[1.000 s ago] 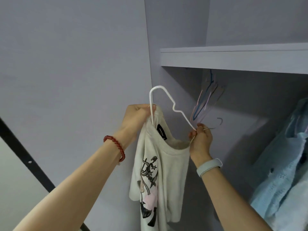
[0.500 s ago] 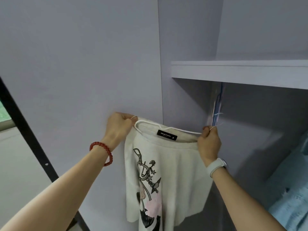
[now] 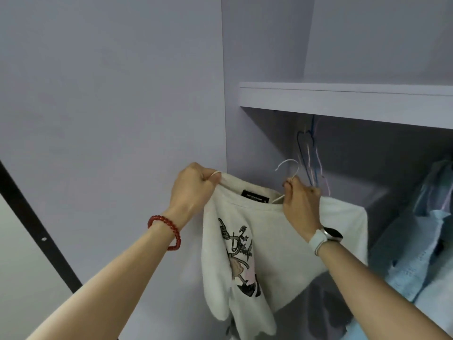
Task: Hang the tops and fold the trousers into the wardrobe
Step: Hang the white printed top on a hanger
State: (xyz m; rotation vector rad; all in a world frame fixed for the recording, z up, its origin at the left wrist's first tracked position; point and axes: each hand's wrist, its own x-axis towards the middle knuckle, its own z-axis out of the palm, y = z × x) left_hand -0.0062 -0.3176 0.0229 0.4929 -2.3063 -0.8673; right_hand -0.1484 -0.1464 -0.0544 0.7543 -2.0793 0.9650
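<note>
The left hand (image 3: 193, 186) has a clenched grip on the left shoulder of the cream cotton T-shirt with a black and pink cartoon print (image 3: 245, 246), and the end of the thin white wire hanger (image 3: 286, 168) shows at its fingertips. The right hand (image 3: 300, 202) pinches the neck of the same hanger just under its hook, so its grip is closed around the wire. The hook stands up free above the right hand and is not on any rail. The T-shirt hangs from the two hands in front of the lower opening of the pale grey wardrobe (image 3: 267, 57), under the grey wardrobe shelf (image 3: 343, 104). Its black neck label faces the camera.

A red bead bracelet (image 3: 168, 229) is on the left wrist and a white smartwatch (image 3: 327, 235) on the right wrist. Behind the right hand, several empty blue and pink wire hangers (image 3: 310, 155) hang below the shelf. At the right edge hangs a light blue garment (image 3: 421, 229).
</note>
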